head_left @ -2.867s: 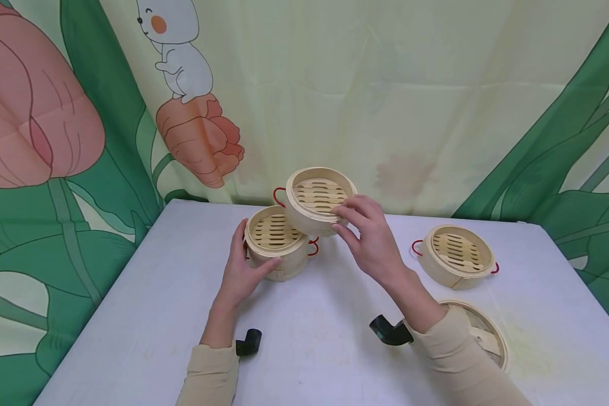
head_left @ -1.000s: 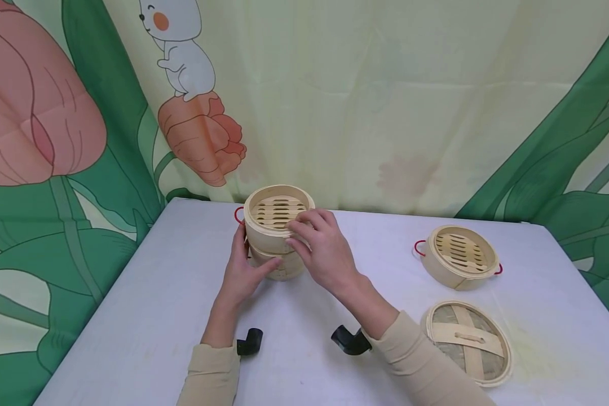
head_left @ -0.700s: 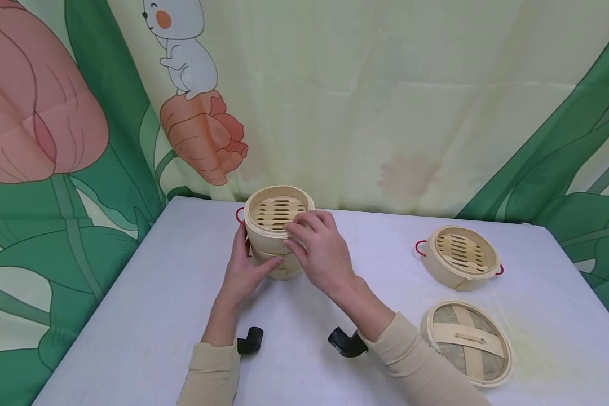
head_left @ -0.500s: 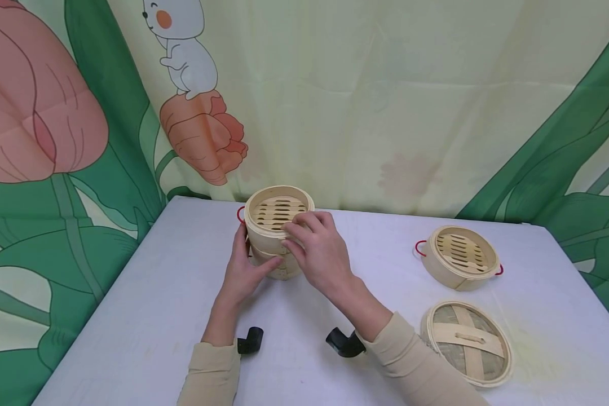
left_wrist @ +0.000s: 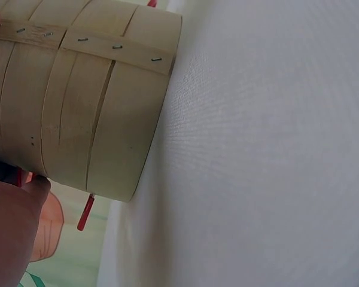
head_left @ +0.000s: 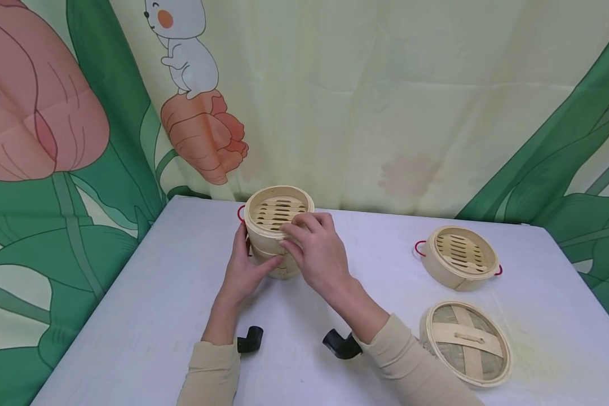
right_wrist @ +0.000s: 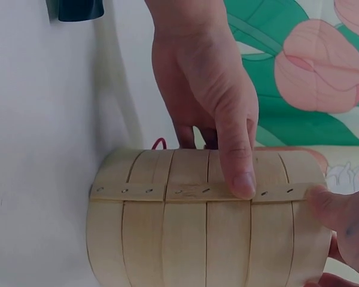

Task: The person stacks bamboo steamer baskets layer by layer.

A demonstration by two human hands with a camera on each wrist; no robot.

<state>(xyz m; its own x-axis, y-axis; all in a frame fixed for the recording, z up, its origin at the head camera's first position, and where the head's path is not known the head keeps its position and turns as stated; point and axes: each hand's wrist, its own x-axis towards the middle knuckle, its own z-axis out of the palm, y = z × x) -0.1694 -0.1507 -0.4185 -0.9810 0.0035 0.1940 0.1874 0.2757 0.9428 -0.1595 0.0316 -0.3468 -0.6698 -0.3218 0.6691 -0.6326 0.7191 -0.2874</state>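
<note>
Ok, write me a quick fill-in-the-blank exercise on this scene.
The right hand pinches the basket at the stack's very ____.
The lower hand on the stack is the ____ one.
The handles of the lone basket are coloured ____.
Of the lone basket and the lid, the one nearer the right sleeve is the ____.

Missing words: top; left; red; lid.

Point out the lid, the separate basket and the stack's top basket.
Lid (head_left: 467, 340): head view, middle of its crossed strips.
Separate basket (head_left: 459, 255): head view, slatted floor.
Top basket (head_left: 273, 212): head view, slatted floor.
</note>
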